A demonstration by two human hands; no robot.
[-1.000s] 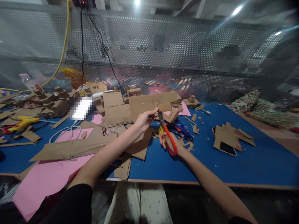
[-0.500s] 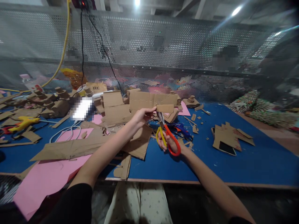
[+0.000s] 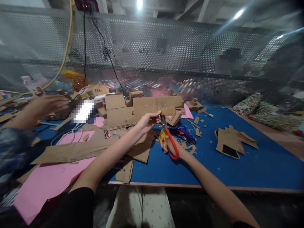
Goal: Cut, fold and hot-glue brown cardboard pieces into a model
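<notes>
My left hand (image 3: 149, 122) pinches the left end of a small cardboard strip (image 3: 168, 111), held up above the table. In my right hand (image 3: 168, 143) is a pair of scissors (image 3: 173, 148) with one red and one yellow handle loop. Their blades point up and meet the lower edge of the strip near my left fingertips. How far the blades are closed is hard to see. Behind the strip stands a larger folded cardboard piece (image 3: 144, 106). A blue glue gun (image 3: 184, 133) lies just right of the scissors, among small cardboard scraps (image 3: 190, 147).
A co-worker's blurred hand (image 3: 45, 106) reaches in from the left. Pink paper (image 3: 54, 180) and a long cardboard strip (image 3: 71, 152) lie on the left. At right, cut cardboard (image 3: 229, 137) partly covers a phone (image 3: 231, 151) on the blue table (image 3: 258, 171). A perforated metal screen (image 3: 142, 41) stands behind.
The scissor handles have drawn closer together and swung slightly left. The strip and my left hand have shifted a little. A co-worker's arm has come in at the left, covering the yellow glue gun.
</notes>
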